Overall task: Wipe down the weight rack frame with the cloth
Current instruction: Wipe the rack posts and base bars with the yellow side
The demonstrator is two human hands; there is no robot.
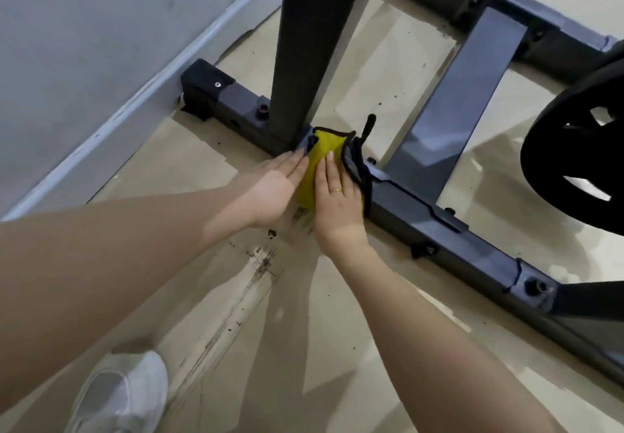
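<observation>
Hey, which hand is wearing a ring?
The right hand: a thin gold ring sits on one finger as it presses flat on the yellow cloth. The left hand, beside it, shows no ring.

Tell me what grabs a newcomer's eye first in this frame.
The yellow cloth draped over the dark rack frame's base bar, beside the upright post, with the left hand and right hand pressing it flat. At right, a black weight plate.
</observation>
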